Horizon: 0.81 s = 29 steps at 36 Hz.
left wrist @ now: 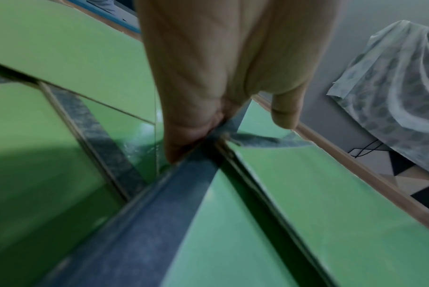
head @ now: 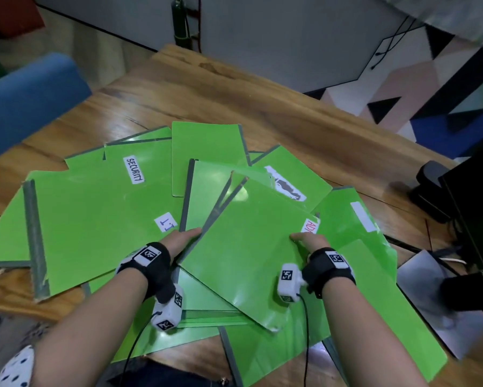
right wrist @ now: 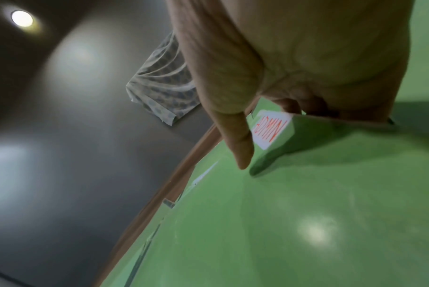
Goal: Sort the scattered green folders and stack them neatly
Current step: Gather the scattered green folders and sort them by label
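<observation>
Approx. ten green folders (head: 100,213) overlap on table (head: 262,107); exact count unclear. Both hands grip ADMIN folder (head: 248,252): left hand (head: 183,240) pinches spine, right hand (head: 308,241) fingers hidden under edge, label half covered.

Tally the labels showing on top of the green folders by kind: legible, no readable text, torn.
Legible: 3 (SECURITY label, IT label, ADMIN label)
No readable text: 1 (plain white label)
Torn: 1 (torn label)
Total: 5
</observation>
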Each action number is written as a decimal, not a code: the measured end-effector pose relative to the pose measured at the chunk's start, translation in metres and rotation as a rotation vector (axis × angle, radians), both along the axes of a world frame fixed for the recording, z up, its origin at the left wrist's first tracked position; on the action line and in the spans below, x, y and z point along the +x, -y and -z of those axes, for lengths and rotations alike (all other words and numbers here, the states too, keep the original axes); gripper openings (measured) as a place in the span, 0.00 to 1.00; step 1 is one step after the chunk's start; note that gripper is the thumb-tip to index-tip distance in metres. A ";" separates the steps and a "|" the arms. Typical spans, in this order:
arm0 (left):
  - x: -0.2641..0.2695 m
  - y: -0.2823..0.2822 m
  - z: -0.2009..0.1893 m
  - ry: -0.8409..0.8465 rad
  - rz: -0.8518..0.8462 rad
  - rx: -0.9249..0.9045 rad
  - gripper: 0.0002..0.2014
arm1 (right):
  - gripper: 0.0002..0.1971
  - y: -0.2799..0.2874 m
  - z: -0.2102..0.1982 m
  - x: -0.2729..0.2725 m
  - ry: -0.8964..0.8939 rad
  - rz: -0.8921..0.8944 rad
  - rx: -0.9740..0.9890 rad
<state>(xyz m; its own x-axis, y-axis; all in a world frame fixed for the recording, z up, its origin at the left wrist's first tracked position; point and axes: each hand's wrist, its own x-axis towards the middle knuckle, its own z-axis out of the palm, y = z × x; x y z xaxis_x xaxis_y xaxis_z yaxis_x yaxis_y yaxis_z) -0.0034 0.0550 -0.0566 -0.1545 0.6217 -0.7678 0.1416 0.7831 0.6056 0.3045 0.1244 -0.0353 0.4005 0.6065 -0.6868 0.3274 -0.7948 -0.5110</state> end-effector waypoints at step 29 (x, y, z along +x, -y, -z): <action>-0.001 0.000 0.004 -0.119 0.065 -0.025 0.39 | 0.47 0.034 0.022 -0.073 0.281 -0.763 0.201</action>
